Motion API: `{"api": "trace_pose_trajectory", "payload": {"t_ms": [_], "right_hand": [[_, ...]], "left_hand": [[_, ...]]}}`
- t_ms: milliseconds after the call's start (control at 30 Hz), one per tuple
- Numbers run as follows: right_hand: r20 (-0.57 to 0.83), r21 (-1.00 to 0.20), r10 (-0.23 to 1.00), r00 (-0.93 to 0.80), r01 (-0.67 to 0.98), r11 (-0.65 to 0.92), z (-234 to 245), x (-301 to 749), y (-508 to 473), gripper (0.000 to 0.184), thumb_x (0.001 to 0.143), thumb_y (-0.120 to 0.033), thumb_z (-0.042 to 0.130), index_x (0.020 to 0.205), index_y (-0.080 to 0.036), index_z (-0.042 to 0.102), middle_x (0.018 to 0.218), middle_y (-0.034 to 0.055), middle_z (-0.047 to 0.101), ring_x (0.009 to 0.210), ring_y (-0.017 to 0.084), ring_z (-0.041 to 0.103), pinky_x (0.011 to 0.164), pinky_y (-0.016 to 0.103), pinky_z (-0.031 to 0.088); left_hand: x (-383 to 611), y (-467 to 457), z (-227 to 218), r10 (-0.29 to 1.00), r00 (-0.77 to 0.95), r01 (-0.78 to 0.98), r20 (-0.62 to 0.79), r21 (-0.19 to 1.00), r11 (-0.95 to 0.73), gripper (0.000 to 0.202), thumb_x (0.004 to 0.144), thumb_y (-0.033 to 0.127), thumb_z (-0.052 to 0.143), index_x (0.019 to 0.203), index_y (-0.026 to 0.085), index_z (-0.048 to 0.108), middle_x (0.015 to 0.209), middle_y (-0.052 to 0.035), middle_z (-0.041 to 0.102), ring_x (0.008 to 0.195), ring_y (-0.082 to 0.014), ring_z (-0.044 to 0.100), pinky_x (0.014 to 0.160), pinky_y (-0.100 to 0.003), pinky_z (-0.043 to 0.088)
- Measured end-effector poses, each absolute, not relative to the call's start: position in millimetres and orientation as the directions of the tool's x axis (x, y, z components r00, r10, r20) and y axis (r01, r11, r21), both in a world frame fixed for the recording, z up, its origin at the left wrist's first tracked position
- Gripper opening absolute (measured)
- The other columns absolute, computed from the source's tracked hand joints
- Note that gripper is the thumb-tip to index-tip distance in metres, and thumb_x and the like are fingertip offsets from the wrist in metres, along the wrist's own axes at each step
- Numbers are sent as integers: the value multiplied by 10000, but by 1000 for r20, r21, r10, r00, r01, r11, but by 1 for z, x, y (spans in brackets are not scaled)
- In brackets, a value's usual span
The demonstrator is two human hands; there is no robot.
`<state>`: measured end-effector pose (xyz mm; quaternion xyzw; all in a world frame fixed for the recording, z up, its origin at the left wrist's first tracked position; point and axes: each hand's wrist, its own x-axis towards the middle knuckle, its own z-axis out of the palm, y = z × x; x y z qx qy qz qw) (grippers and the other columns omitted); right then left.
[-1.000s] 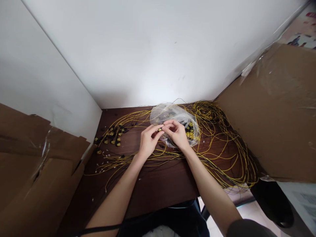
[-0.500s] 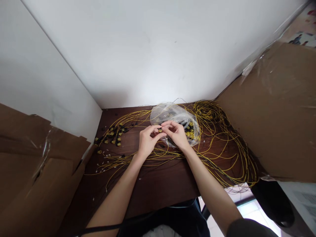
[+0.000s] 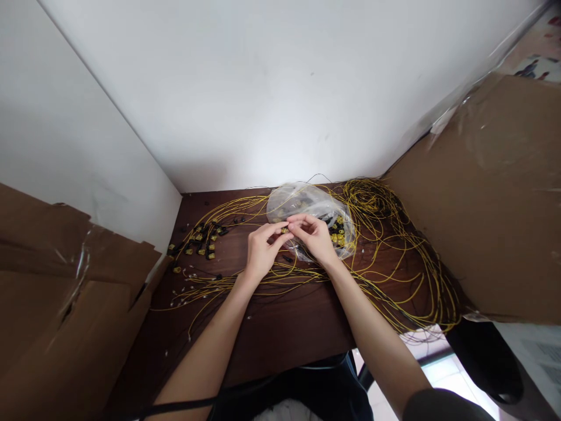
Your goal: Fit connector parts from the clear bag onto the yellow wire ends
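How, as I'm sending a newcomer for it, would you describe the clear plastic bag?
On the dark wooden desk, look by the white back wall. The clear plastic bag lies there, the only transparent thing among yellow wires, holding yellow pieces.

Two hands [image 3: 262, 252] [image 3: 316, 238] — one connector [image 3: 284, 230], one bag [image 3: 307, 202]

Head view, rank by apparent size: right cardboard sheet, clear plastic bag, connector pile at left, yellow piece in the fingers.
1. right cardboard sheet (nearer the camera, so it looks bigger)
2. clear plastic bag
3. connector pile
4. yellow piece
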<state>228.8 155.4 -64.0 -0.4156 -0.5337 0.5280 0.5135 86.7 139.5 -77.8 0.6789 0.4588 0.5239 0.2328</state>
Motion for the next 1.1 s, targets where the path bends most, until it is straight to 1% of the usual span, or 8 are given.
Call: {"api": "trace_pose_trajectory", "payload": {"t_ms": [167, 300, 400, 500, 633, 767, 933, 1100], "right_hand": [[75, -992, 989, -126, -111, 61, -65, 229, 156, 262, 670, -330, 717, 873, -174, 662, 740, 15, 650, 637, 117, 578, 635, 257, 468], [68, -993, 989, -131, -102, 55, -68, 229, 158, 274, 662, -341, 717, 875, -175, 668, 743, 15, 660, 638, 123, 581, 639, 263, 466], [65, -996, 987, -147, -68, 56, -69, 231, 158, 264, 670, -354, 706, 860, -173, 673, 721, 15, 659, 628, 128, 577, 618, 264, 459], [86, -996, 981, -172, -7, 86, -70, 232, 159, 229, 693, -353, 684, 825, -166, 682, 720, 18, 657, 641, 129, 571, 611, 259, 449], [103, -994, 977, -189, 16, 108, -69, 234, 159, 218, 695, -355, 681, 799, -163, 684, 737, 21, 661, 660, 132, 573, 639, 267, 454], [108, -994, 973, -206, 0, 110, -68, 234, 159, 212, 694, -362, 681, 789, -172, 676, 739, 20, 659, 673, 138, 579, 656, 276, 467], [118, -992, 971, -209, 21, 125, -66, 235, 158, 212, 694, -369, 683, 776, -175, 664, 743, 18, 654, 690, 141, 578, 676, 283, 472], [111, -993, 964, -242, 13, 118, -65, 236, 158, 204, 700, -359, 677, 759, -167, 642, 707, 4, 631, 643, 124, 562, 649, 268, 451]], "left_hand": [[87, 139, -77, 857, 41, 375, 513, 787, -490, 219, 775, 283, 641, 967, 189, 689, 760, -27, 667, 646, -111, 580, 633, -227, 465], [87, 140, -78, 867, 50, 375, 496, 795, -476, 227, 778, 280, 636, 985, 195, 677, 786, -28, 673, 656, -116, 587, 648, -232, 468], [87, 139, -78, 902, 63, 365, 428, 831, -420, 236, 771, 289, 640, 988, 195, 644, 782, -19, 671, 655, -120, 600, 663, -235, 473], [87, 139, -76, 936, 78, 329, 343, 878, -349, 254, 764, 304, 641, 981, 194, 570, 710, 12, 652, 627, -119, 613, 655, -229, 475], [87, 138, -74, 949, 62, 314, 308, 897, -311, 213, 751, 310, 646, 854, 196, 499, 681, 30, 625, 621, -122, 628, 609, -206, 459], [88, 136, -73, 951, 97, 281, 294, 908, -310, 176, 781, 282, 603, 742, 192, 456, 645, 33, 612, 600, -117, 632, 608, -200, 461], [88, 136, -73, 952, 113, 260, 283, 917, -304, 173, 783, 271, 592, 712, 189, 458, 616, 30, 618, 575, -117, 623, 586, -196, 459], [88, 136, -73, 955, 126, 256, 269, 921, -294, 167, 773, 249, 598, 700, 185, 462, 609, 28, 621, 578, -118, 628, 576, -187, 446]]}}
